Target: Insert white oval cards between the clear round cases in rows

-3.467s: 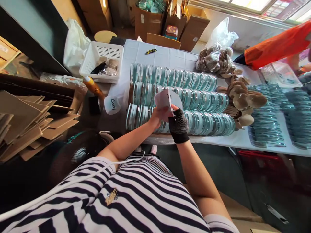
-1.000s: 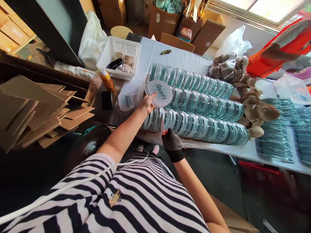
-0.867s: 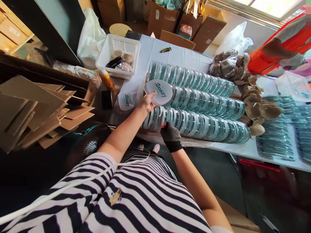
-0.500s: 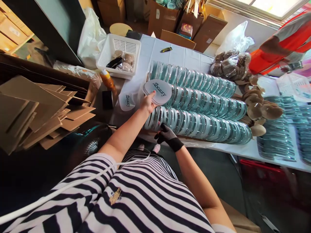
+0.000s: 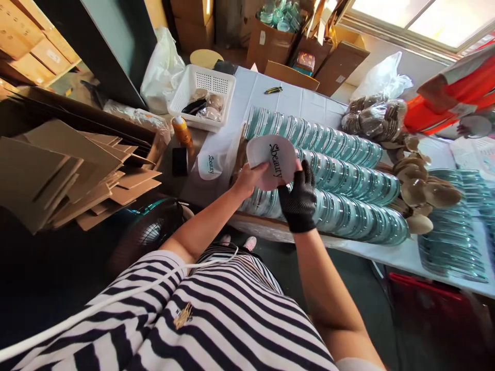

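My bare left hand (image 5: 250, 180) grips a stack of white rounded "beauty" cards (image 5: 266, 152) at its lower left edge, thumb on top. From the right, my right hand (image 5: 299, 201), in a black dotted glove with bare fingertips, grips the edge of the same cards. They are held above the near left end of three rows of clear glass lids (image 5: 356, 214) standing on edge. Another white "beauty" card (image 5: 211, 165) lies on the table left of my hands.
A white basket (image 5: 231, 98) with small packets stands at the back left, near an orange bottle (image 5: 181, 131). A yellow-black cutter (image 5: 273, 90) lies behind the lids. Brownish oval pieces (image 5: 419, 224) sit at the right. Cardboard sheets (image 5: 58, 170) fill the left. A co-worker in orange (image 5: 436, 111) stands far right.
My right hand has risen from the front edge of the lids to the cards and grips them too. The cards have turned and moved slightly right and down in view.
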Motion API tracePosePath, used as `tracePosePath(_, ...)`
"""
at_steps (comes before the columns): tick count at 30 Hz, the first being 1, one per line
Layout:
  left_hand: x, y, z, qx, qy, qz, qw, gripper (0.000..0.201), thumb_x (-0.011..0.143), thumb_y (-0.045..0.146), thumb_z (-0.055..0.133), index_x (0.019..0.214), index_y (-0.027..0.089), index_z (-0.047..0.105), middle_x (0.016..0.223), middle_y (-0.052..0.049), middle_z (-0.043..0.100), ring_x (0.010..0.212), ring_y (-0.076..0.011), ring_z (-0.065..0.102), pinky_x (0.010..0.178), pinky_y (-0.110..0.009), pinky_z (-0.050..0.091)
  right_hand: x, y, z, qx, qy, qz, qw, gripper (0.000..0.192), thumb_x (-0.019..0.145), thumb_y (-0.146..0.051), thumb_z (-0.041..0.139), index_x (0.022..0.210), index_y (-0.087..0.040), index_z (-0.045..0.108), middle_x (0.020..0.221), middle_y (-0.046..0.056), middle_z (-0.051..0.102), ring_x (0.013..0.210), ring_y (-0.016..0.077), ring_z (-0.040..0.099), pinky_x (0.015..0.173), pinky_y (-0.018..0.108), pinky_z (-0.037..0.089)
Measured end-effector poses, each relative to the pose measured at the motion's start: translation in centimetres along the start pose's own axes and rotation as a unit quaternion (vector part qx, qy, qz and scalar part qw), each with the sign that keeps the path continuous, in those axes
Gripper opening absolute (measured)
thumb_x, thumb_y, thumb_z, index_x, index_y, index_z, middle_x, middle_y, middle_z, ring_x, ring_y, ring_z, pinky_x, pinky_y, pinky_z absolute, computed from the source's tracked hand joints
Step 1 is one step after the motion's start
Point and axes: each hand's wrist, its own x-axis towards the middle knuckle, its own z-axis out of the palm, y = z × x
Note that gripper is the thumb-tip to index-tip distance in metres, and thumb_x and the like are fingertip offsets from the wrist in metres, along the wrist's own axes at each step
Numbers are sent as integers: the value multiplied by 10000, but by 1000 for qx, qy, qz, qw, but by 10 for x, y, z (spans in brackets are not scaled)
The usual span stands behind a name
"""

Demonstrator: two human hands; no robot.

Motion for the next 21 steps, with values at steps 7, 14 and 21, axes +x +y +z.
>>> tracePosePath(7,-5,4,-3,18,-33,-21,999,98,715,189,762,781,136,713,734,-46,715,810,-219,688,862,-388,531,-18,-26,-5,-1,26,99,995,453,940,-344,319,1196,-108,610,952,161,688,831,255,662,714,375,533)
tracePosePath(14,41,44,-52,32,40,89,995,324,749,323,785,987,139,665,960,-72,742,1035,-262,678,941,-429,522,-112,-34,-34,-10,-86,145,986,506,941,-469,344,1174,-137,647,910,159,728,741,251,686,605,331,518)
tracePosePath(21,83,51,-171,364,300,165,866,609,720,109,799,1251,66,505,1305,-186,611,1258,-285,544,1082,-428,390,-132,-17,-39,61,-141,162,975,494,918,-505,389,1112,-153,675,910,126,755,742,237,711,597,310,557)
